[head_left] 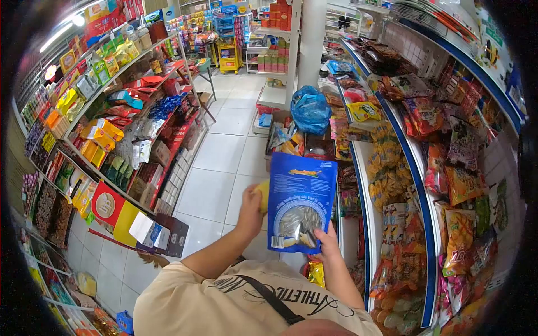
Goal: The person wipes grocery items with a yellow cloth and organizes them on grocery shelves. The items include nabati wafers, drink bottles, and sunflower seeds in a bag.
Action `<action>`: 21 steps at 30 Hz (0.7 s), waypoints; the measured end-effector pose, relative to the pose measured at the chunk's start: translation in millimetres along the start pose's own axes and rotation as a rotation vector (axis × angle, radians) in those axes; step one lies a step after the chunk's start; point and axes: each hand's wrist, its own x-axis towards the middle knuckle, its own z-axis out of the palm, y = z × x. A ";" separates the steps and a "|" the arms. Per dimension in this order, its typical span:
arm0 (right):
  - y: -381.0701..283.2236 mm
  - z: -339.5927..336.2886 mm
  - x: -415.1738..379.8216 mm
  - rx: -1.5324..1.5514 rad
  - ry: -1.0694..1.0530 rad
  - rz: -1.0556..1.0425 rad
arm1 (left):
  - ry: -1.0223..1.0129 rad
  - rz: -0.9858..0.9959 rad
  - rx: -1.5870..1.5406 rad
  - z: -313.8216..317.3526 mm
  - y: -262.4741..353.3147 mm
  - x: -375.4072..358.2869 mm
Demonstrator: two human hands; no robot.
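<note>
A blue pouch of sunflower seeds (301,190) is held upright in front of me, seeds showing through its clear window. My right hand (327,241) grips its lower right corner, thumb on the front. At the pouch's left edge, my left hand (250,210) is closed around a soft-looking yellow thing (263,195), partly hidden behind the pouch; its kind I cannot tell.
On the right, shelves with blue edges (415,213) carry many snack bags. A full blue plastic bag (311,109) sits beyond the pouch, near a white pillar (312,45). Packed racks (120,120) line the left side, with a tiled floor (216,154) between.
</note>
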 end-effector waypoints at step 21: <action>-7.4 28.1 -16.9 -0.623 -0.266 -0.046 | 0.031 0.196 0.143 -25.3 35.8 39.1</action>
